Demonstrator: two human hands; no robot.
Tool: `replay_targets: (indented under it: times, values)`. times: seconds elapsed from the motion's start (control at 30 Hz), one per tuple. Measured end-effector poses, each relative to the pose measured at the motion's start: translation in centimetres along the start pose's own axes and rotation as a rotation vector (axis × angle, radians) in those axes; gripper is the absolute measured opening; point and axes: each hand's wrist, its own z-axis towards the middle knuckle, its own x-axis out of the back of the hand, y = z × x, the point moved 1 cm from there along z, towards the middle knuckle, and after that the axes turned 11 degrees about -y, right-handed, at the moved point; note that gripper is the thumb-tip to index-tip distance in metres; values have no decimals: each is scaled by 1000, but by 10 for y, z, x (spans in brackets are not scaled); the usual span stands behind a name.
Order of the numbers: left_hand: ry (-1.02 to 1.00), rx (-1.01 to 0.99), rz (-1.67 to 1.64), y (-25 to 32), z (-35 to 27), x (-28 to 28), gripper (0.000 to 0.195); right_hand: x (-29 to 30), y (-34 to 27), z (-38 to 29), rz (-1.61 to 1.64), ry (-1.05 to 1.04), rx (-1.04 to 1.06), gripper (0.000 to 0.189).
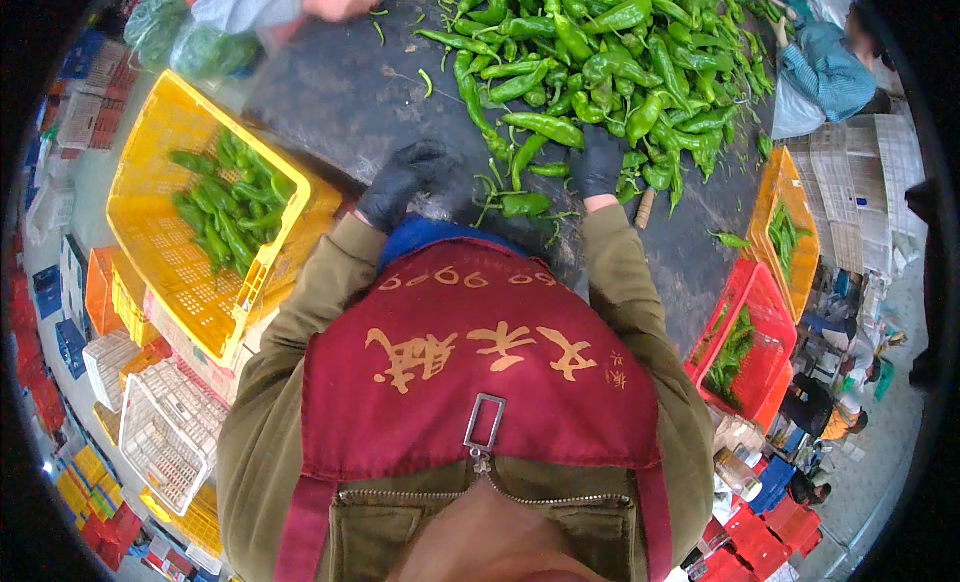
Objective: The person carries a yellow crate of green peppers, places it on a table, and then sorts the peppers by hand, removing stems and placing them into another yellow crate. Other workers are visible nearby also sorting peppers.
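A large heap of long green peppers (622, 64) covers the far part of a dark worktable (337, 106). My right hand (598, 166), in a black glove, is at the near edge of the heap. Its fingertips are among the peppers, so whether it grips one is hidden. My left hand (416, 178), also black-gloved, is over the table's near edge with curled fingers. It is blurred, and I cannot make out anything in it. Between my hands lie a few loose peppers (526, 204) and thin green stems (491, 184).
A tilted yellow plastic crate (150, 184) on my left holds green peppers. On the right, an orange crate (796, 274) and a red crate (784, 342) also hold peppers. A wooden handle (644, 209) lies beside my right wrist. Another person's hand (341, 0) shows at the far left; someone in blue (829, 72) is at the far right.
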Motion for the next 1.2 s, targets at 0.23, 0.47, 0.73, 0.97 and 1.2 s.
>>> replay_targets:
  times: [0.23,0.47,0.73,0.97,1.2]
  values:
    - [13,-20,-39,13,3,-11,24,41,-7,-13,2279,-813,-59,34]
    - [-26,-69,-84,25,25,-51,33,63,-100,-37,2289,-974,-23,39]
    - [191,-153,-312,30,18,-7,36,78,-154,-52,2096,-935,22,31]
    - [224,-218,-403,32,13,-1,32,33,-151,-54,1910,-935,73,22]
    - [204,-215,-689,19,11,13,17,54,-162,-42,973,-56,726,12]
